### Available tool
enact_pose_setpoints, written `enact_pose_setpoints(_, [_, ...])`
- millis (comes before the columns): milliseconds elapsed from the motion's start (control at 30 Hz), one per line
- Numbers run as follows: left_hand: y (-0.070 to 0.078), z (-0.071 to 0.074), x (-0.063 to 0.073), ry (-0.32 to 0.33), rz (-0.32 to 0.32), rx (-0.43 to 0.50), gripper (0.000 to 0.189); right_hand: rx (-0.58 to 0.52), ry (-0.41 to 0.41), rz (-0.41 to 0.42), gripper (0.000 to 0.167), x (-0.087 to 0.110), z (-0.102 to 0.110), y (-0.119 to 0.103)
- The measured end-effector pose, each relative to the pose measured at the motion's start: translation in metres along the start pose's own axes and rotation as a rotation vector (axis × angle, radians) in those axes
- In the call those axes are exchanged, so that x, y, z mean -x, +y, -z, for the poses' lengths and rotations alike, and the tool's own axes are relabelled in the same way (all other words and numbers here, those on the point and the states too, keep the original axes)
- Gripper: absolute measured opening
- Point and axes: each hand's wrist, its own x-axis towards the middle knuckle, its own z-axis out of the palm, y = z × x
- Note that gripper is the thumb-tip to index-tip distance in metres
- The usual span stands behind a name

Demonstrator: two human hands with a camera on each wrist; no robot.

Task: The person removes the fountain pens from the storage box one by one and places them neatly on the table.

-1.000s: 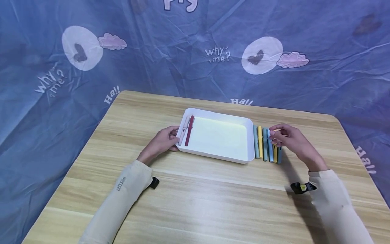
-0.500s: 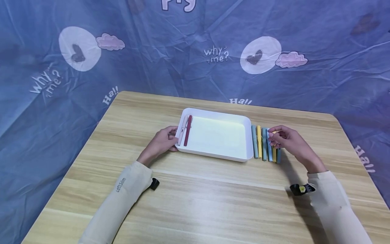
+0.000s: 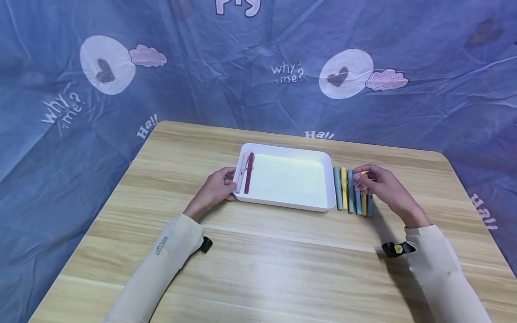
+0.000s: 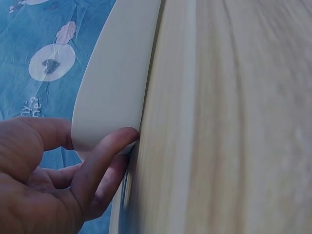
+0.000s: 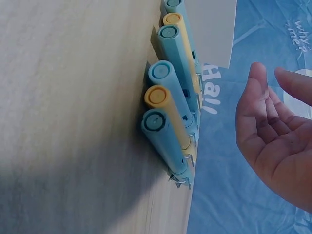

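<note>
My left hand (image 3: pixel 215 186) grips the left end of a shallow white tray (image 3: pixel 282 204). In the left wrist view its thumb and fingers close around the corner of the tray's wall (image 4: pixel 114 73). Inside the tray, along its left wall, lie a pale pink pen (image 3: pixel 242 174) and a dark red pen (image 3: pixel 249 174). My right hand (image 3: pixel 381 184) hovers over a row of capped pens beside the tray, fingers bent. In the right wrist view thumb and finger are apart with nothing between them. The row has teal pens (image 3: pixel 350 193), yellow pens (image 3: pixel 344 190) and a blue pen (image 3: pixel 358 204).
Everything stands on a light wood table (image 3: pixel 258 269), with the tray toward its back edge. A blue printed cloth (image 3: pixel 242 80) hangs behind and around the table. The leftmost teal pen lies close against the tray's right wall.
My right hand has drifted slightly left over the pens. The tray's right end has shifted slightly toward the back. My left hand keeps its grip on the tray.
</note>
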Motion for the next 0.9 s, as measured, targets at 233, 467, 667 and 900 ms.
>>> enact_pose_setpoints(233, [0.001,-0.001,0.001,0.015,0.004,-0.017,0.059,-0.006,-0.01,0.002,0.041,0.002,0.001,0.003])
enact_pose_setpoints(467, [0.001,-0.002,0.0,0.014,-0.001,0.002,0.06,-0.022,-0.022,-0.015,0.044,0.002,0.005,-0.003])
enact_pose_setpoints(667, [0.0,0.0,0.0,0.011,0.001,0.009,0.061,0.009,-0.045,-0.047,0.052,-0.006,0.004,-0.017])
enact_pose_setpoints(900, [0.0,0.002,-0.001,-0.01,0.008,0.036,0.062,0.013,-0.114,-0.04,0.054,-0.022,-0.001,-0.042])
